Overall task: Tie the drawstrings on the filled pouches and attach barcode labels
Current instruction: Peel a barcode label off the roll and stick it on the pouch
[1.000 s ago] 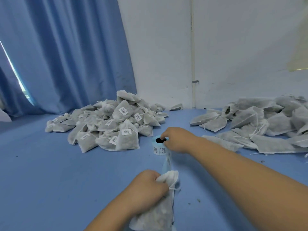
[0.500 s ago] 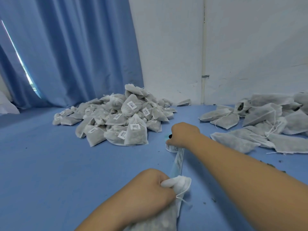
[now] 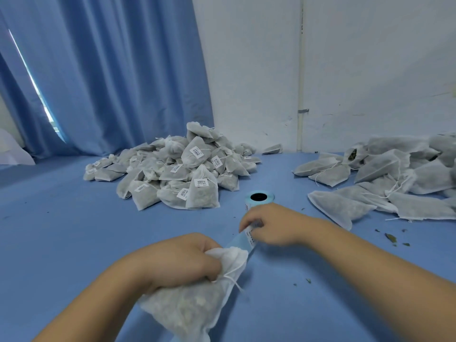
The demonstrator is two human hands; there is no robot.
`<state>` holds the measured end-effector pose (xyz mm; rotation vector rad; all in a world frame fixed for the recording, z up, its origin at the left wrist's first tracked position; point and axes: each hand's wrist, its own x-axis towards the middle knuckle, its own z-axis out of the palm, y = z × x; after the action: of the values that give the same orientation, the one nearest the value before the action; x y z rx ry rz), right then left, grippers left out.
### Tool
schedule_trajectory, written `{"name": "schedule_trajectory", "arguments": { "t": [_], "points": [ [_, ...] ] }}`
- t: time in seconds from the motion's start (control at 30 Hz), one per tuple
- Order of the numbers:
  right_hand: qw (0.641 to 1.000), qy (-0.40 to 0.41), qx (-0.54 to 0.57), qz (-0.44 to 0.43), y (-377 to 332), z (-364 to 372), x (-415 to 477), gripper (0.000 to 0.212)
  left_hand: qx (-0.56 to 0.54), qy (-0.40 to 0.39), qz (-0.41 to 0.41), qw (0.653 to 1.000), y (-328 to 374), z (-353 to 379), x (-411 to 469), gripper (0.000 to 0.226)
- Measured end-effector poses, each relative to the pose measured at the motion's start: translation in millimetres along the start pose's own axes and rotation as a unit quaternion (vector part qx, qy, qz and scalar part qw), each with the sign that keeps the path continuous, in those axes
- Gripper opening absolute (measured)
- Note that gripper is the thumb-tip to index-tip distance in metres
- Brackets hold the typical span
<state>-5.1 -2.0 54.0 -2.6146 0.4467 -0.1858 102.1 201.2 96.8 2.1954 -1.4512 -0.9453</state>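
Observation:
My left hand point(image 3: 182, 259) grips the gathered neck of a filled white mesh pouch point(image 3: 190, 307) near the bottom centre, its drawstring point(image 3: 234, 282) hanging loose. My right hand point(image 3: 274, 224) pinches the blue backing strip point(image 3: 243, 240) that runs from the label roll, with a white barcode label on it. The blue label roll point(image 3: 259, 197) stands just beyond my right hand on the blue tabletop point(image 3: 74, 230).
A heap of tied, labelled pouches point(image 3: 177, 171) lies at the back centre-left. A pile of unlabelled pouches point(image 3: 385, 178) spreads at the right. Dried leaf bits point(image 3: 391, 238) dot the surface. Blue curtain point(image 3: 111, 70) and white wall stand behind.
My right hand has come off the roll and pulled back toward me, drawing out the label strip. The left hand keeps its hold on the pouch neck.

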Motion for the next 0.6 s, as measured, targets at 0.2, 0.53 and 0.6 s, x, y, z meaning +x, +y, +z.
{"name": "schedule_trajectory", "arguments": {
  "t": [0.2,0.53,0.6],
  "points": [
    [0.988,0.133,0.079,0.014,17,34,-20,0.024,0.036,0.085,-0.037,0.995,4,2,21,0.011],
    [0.974,0.198,0.106,-0.003,10,47,-25,0.021,-0.120,0.250,-0.069,0.958,27,31,74,0.017],
    [0.974,0.204,0.094,-0.003,10,47,-25,0.019,-0.201,0.244,-0.072,0.946,18,36,77,0.016]
  ]
}}
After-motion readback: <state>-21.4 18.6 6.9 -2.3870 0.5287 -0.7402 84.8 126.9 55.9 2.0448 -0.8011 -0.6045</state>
